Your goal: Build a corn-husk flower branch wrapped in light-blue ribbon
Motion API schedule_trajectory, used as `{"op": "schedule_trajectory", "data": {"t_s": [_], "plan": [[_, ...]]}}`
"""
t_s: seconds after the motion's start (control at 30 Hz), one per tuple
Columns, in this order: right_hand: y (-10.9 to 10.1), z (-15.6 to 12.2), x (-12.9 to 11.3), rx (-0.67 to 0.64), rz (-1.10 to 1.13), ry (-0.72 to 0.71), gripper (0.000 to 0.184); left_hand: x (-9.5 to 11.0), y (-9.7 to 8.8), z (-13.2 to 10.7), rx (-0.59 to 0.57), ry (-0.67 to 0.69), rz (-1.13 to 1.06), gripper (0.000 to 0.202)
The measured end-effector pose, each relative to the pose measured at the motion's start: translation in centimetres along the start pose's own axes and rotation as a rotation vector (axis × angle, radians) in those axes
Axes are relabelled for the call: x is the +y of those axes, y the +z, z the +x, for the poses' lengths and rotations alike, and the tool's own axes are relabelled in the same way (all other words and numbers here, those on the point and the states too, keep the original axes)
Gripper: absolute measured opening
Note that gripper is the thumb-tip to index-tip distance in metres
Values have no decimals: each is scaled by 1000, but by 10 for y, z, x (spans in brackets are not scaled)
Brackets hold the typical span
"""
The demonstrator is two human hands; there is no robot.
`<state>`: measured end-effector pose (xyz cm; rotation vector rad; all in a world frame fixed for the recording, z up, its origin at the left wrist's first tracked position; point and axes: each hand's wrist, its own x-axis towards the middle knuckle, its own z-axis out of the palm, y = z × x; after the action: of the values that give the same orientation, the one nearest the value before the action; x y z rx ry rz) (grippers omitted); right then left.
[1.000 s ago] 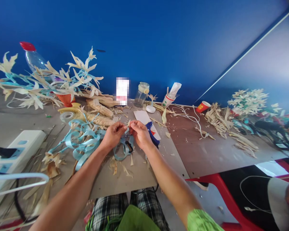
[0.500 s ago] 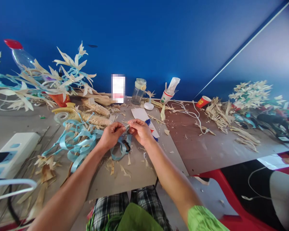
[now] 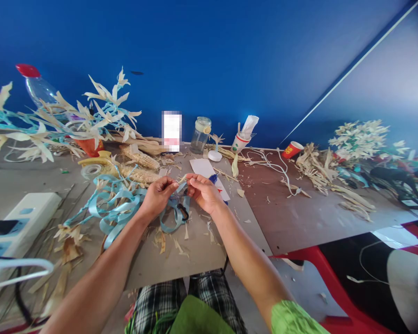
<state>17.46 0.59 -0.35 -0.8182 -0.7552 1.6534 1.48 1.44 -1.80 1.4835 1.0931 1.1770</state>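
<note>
My left hand (image 3: 159,195) and my right hand (image 3: 205,191) meet over the table, thumbs and fingers pinched. Between their fingertips is a small pale strip of corn husk (image 3: 181,179). Fingers cover both its ends. Light blue ribbon (image 3: 170,228) hangs or lies in a loop just below the hands, beside a small black ring-shaped piece (image 3: 183,212). To the left of my left hand spreads a tangle of blue ribbon (image 3: 115,211). Behind it lie dried corn cobs (image 3: 139,175) and a roll of clear tape (image 3: 90,172).
Husk flowers on blue-wrapped stems (image 3: 104,104) stand at left, near a red-capped bottle (image 3: 42,90). A white power strip (image 3: 31,218) is at the left edge. Toward the wall are a glass jar (image 3: 200,138), a paper cup (image 3: 240,143) and white cables (image 3: 271,162). Husk scraps litter the table.
My fingertips have moved slightly apart, and the pale husk strip between them shows more plainly. The view has shifted a little; the things on the table stay put.
</note>
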Motion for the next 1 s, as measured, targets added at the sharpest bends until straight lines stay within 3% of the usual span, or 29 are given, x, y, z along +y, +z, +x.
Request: {"op": "schedule_trajectory", "data": {"t_s": [0.1, 0.27, 0.43, 0.8, 0.9, 1.0], "plan": [[4, -3, 0, -108, -8, 12, 35, 3, 2, -2, -65, -18, -33, 26], [5, 0, 5, 18, -65, -93, 20, 6, 4, -3, -90, -22, -25, 28], [3, 2, 8, 85, -118, -191, 22, 1, 4, -2, -83, -22, -21, 26], [-2, 0, 15, 183, -499, -372, 38, 4, 6, -4, -84, 15, 68, 20], [0, 0, 14, 179, -520, -408, 40, 5, 7, -6, -92, 50, 102, 18], [1, 1, 15, 172, -439, -357, 37, 5, 7, -6, -97, 62, 123, 18]]}}
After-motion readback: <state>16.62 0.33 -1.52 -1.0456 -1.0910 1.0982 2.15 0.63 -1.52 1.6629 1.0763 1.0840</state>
